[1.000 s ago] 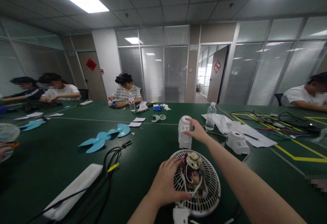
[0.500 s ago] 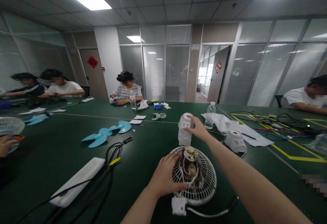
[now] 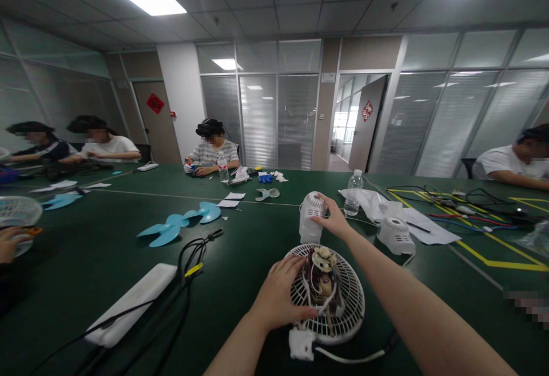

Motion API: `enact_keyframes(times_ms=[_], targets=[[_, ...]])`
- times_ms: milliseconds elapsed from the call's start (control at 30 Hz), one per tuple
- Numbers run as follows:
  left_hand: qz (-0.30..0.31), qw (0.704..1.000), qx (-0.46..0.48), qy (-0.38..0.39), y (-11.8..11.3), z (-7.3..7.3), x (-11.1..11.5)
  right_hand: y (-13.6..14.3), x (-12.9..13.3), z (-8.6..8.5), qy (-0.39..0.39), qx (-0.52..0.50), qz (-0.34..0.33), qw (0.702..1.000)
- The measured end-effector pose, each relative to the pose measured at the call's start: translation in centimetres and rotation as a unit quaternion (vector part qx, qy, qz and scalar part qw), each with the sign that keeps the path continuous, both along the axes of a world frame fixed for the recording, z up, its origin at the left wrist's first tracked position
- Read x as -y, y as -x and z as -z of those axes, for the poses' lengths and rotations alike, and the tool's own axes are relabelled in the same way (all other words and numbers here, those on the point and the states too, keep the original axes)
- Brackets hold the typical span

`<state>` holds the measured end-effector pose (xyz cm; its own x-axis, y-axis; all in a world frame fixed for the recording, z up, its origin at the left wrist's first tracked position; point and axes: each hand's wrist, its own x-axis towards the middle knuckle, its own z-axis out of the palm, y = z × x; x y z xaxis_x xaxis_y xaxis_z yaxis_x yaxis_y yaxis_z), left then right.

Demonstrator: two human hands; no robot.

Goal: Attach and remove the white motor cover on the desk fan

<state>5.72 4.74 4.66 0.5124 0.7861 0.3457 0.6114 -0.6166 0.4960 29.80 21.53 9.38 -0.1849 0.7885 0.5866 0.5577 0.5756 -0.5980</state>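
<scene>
A round white fan grille (image 3: 354, 299) lies on the table before me, with an exposed fan motor (image 3: 325, 284) and loose wires on top. My left hand (image 3: 281, 290) curves round the grille's left side, its fingers by the motor and its thumb over the wires near the front. Just beyond the grille stands a white vented motor housing (image 3: 309, 227), upright. My right hand (image 3: 332, 218) grips its upper right side between thumb and fingers. At the grille's front edge sits a small white box-shaped part (image 3: 301, 344), with a white cord (image 3: 351, 359) running right beside it.
Right of my right arm are another white housing (image 3: 395, 236), a water bottle (image 3: 354, 193) and paper (image 3: 433, 230). Blue fan blades (image 3: 167, 228), black cables (image 3: 189, 267) and a white power strip (image 3: 132, 304) lie left. Other people sit around the green table (image 3: 240, 238).
The motor on the grille has shifted slightly right. The housing has moved hardly at all, and both hands keep their places.
</scene>
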Motion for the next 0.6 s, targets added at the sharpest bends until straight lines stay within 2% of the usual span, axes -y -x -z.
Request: enact_keyframes(times_ms=[333, 600], targets=[[0.005, 1.0, 0.001, -0.002, 0.0, 0.1, -0.2, 1.2, 0.0, 4.4, 0.066, -0.117, 0.013, 0.991], [0.009, 1.0, 0.003, 0.004, 0.0, -0.2, -0.1, 0.8, -0.2, 4.9, 0.095, -0.171, -0.004, 0.981]])
